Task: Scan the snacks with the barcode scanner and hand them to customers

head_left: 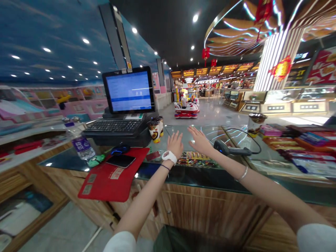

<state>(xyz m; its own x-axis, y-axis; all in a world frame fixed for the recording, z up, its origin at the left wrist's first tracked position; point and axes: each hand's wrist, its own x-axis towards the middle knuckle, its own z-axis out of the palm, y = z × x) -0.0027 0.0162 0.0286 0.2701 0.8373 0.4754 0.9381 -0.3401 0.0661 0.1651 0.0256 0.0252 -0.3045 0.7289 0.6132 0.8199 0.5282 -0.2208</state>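
Both of my arms reach out over a glass-topped counter (181,138). My left hand (175,144), with a white watch on its wrist, is open with fingers spread and holds nothing. To its right my right hand (200,140) is also open, palm down, fingers stretched forward; a silver bangle circles that forearm. Whether either palm touches the glass I cannot tell. Just right of my right hand lies a black barcode scanner (232,149) with its cable. Left of my left hand stand two patterned cups (154,130). Small packets (195,159) show beneath the glass.
A monitor (130,91) and keyboard (112,126) stand at the left. A red mat (110,182) carries a phone (122,160) and mouse (120,149), beside a water bottle (82,147). At right are another cup (256,124) and stacked snack packets (301,143).
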